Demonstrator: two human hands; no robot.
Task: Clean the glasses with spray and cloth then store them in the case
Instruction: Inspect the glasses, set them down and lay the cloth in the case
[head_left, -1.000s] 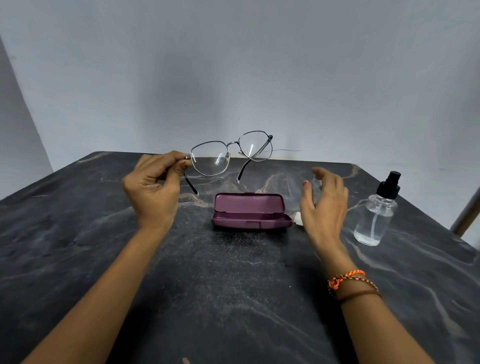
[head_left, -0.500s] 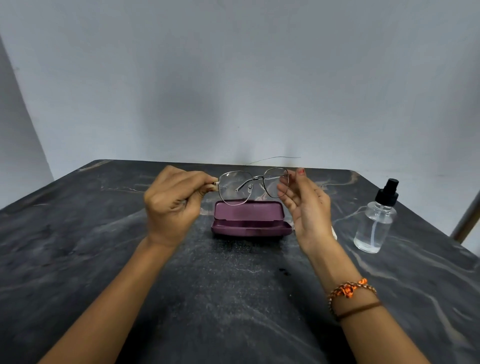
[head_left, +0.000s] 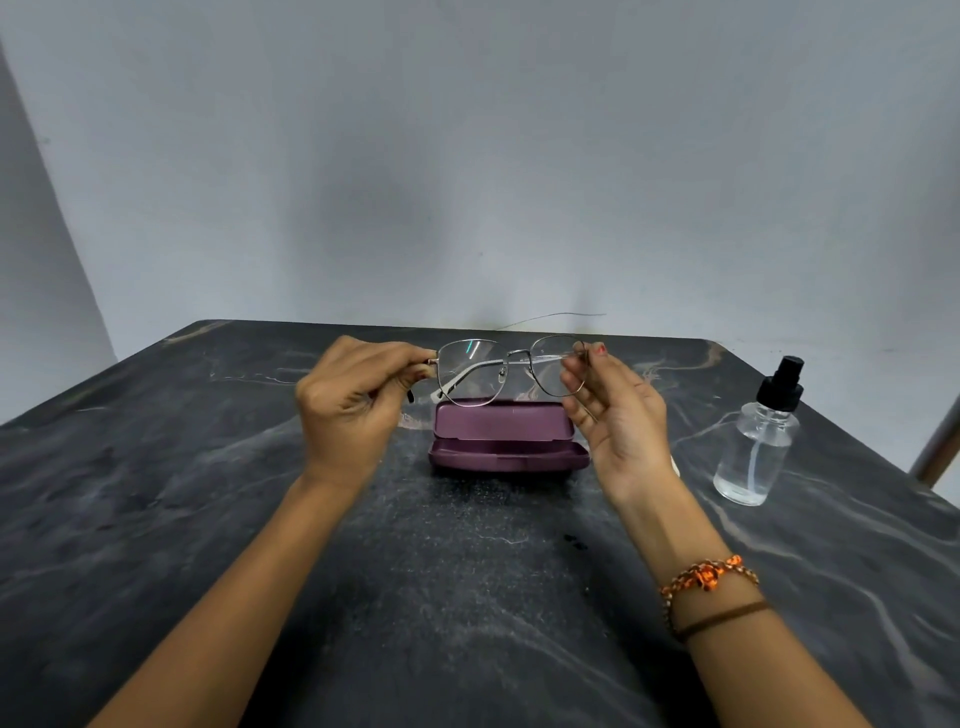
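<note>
We see glasses (head_left: 511, 371) now level over open case (head_left: 506, 441), L hand (head_left: 353, 410) pinching one end as before, R hand (head_left: 618, 415) fingertips now gripping the other, spray bottle (head_left: 756, 441) unmoved.

Head-worn camera looks forward and down, close over the dark table (head_left: 218, 519).

Both hands hold the glasses (head_left: 511, 371) up above the open case (head_left: 506, 441). The left hand (head_left: 353, 410) pinches the frame's left end; the right hand (head_left: 621, 415) holds the right end with thumb and fingertips, palm toward the camera. The case lies on the dark table (head_left: 156, 493), lid up. A spray bottle (head_left: 756, 441) stands upright well to the right. A bracelet (head_left: 709, 577) circles the right wrist.
</note>
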